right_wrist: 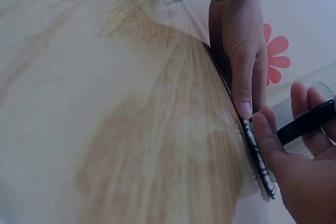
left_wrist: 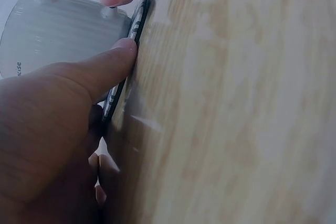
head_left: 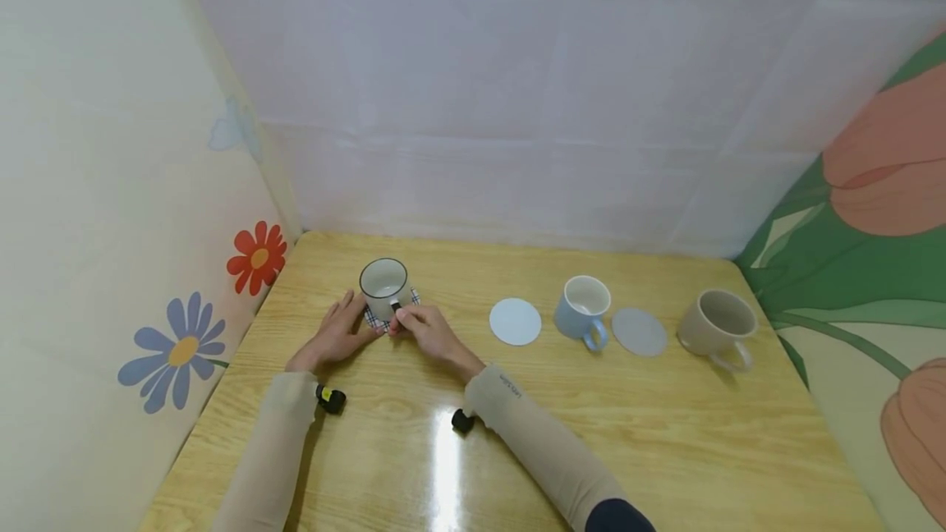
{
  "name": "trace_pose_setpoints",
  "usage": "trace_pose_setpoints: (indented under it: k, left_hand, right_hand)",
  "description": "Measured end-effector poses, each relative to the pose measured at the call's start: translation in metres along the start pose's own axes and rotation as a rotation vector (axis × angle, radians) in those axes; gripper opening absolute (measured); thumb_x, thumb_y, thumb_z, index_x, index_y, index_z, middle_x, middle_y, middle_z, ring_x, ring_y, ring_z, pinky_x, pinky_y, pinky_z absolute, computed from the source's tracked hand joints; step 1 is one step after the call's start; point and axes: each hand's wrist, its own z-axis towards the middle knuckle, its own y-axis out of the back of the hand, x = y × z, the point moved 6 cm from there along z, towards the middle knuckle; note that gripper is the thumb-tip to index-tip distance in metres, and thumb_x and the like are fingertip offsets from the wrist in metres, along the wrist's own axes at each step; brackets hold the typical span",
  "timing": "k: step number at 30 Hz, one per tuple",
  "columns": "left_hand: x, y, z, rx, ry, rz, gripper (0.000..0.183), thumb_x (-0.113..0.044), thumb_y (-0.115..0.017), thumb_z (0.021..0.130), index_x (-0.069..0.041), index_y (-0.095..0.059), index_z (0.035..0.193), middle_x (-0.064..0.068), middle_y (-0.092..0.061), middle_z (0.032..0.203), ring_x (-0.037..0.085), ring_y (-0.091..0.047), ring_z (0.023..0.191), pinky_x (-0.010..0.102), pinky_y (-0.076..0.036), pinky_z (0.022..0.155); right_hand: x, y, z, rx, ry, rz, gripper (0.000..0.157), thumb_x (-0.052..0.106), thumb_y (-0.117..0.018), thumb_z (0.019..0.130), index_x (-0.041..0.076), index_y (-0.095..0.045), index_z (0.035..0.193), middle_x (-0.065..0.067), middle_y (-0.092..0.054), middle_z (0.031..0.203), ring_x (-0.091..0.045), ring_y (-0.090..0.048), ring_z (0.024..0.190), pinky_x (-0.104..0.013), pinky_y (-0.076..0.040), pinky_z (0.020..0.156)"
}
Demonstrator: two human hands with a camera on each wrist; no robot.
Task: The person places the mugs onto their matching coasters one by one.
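Note:
A white enamel-look mug with a dark rim and black handle stands on a black-and-white patterned coaster at the table's left. My right hand holds that handle, thumb and fingers around it. At the coaster's near left side lies my left hand, its fingers stretched out flat beside the mug. In the left wrist view the left thumb touches the coaster's edge. Part of the coaster is hidden beneath the mug and behind the hands.
To the right, a white round coaster, a light blue mug, a grey round coaster and a beige mug stand in a row on the wooden table. A white cloth wall borders the back, with flower-printed sheets at both sides.

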Motion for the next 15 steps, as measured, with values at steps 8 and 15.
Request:
trace_pose_setpoints:
  k: [8,15]
  left_hand:
    - [-0.003,-0.001,0.001,-0.006,0.011,0.006,0.08,-0.041,-0.069,0.103,-0.012,-0.032,0.167,0.027,-0.024,0.174,0.054,-0.002,0.163,0.072,0.002,0.13]
    - [-0.01,0.004,-0.004,-0.018,0.018,-0.028,0.08,-0.038,-0.071,0.102,-0.011,-0.033,0.167,0.03,-0.024,0.173,0.056,-0.003,0.162,0.071,0.005,0.13]
  right_hand:
    - [0.001,0.001,-0.001,0.015,-0.037,-0.011,0.036,0.009,-0.045,0.114,-0.018,-0.066,0.103,-0.037,-0.069,0.107,-0.048,-0.07,0.105,-0.054,-0.063,0.099]
    - [-0.005,0.0,-0.001,0.015,-0.062,-0.053,0.037,0.015,-0.045,0.116,-0.013,-0.068,0.106,-0.032,-0.073,0.108,-0.036,-0.075,0.102,-0.042,-0.067,0.092]
